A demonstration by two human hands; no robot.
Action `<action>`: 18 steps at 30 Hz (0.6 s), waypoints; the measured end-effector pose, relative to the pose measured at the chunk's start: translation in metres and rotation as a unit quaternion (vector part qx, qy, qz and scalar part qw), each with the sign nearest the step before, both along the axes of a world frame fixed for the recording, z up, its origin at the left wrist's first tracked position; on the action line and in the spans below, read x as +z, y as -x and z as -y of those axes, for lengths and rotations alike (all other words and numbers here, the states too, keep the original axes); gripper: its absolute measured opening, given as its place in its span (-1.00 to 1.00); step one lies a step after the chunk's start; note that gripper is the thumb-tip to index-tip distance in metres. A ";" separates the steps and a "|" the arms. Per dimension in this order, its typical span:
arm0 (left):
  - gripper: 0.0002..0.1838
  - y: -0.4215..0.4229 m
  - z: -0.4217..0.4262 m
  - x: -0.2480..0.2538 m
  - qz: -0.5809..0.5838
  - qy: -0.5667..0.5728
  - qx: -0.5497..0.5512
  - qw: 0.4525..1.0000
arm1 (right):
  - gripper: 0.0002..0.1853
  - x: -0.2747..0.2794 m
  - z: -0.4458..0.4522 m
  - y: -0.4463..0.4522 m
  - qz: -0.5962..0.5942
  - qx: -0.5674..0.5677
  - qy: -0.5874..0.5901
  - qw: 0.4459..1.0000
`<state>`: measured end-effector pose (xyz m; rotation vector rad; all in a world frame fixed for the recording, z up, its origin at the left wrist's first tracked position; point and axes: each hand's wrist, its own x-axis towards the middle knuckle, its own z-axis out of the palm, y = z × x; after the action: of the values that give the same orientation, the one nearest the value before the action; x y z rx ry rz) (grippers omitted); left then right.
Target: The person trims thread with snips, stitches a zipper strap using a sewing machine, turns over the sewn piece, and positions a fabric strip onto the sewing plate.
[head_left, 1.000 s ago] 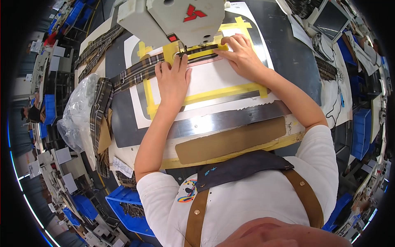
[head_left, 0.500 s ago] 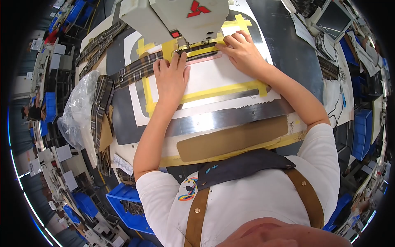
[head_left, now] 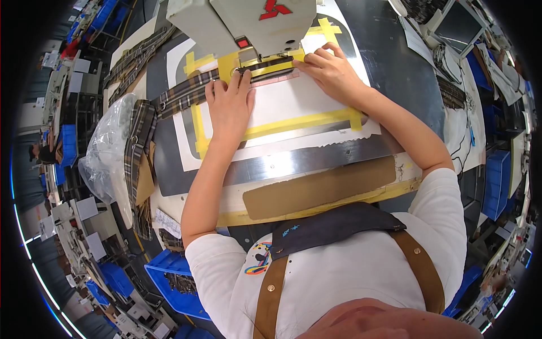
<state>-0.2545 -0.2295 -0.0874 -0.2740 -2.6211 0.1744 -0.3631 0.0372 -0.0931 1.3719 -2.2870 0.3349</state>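
Plaid straps (head_left: 189,93) run from the left under the head of a white sewing machine (head_left: 265,25). They reach a white sheet (head_left: 282,104) edged with yellow tape. My left hand (head_left: 230,107) lies with its fingertips on the dark strip just left of the needle area, its fingers spread a little. At the strip's right end my right hand (head_left: 330,70) has its fingers bent together at the yellow tape edge; what is between the fingertips is too small to make out. A pinkish ruler-like strip (head_left: 276,80) lies below the dark strip.
A metal bar (head_left: 305,161) and a brown pad (head_left: 322,189) lie along the near edge. More plaid straps (head_left: 135,152) and a clear plastic bag (head_left: 107,150) are at the left. A blue bin (head_left: 178,288) stands below left, a monitor (head_left: 454,25) at upper right.
The taped sheet and the straps have shifted slightly left under the machine head, and both hands have moved left with them.
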 end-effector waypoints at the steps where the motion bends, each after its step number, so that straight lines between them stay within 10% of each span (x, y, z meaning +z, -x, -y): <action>1: -0.54 0.000 0.001 -0.001 -0.002 -0.003 -0.003 1.000 | -0.62 0.000 0.000 0.000 -0.001 0.002 0.000 1.000; 18: -0.56 0.001 0.004 -0.005 -0.021 -0.010 -0.012 1.000 | -0.64 0.002 0.003 -0.002 -0.006 0.023 0.006 1.000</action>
<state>-0.2552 -0.2333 -0.0924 -0.2902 -2.5754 0.1432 -0.3614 0.0345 -0.0910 1.4193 -2.2428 0.3557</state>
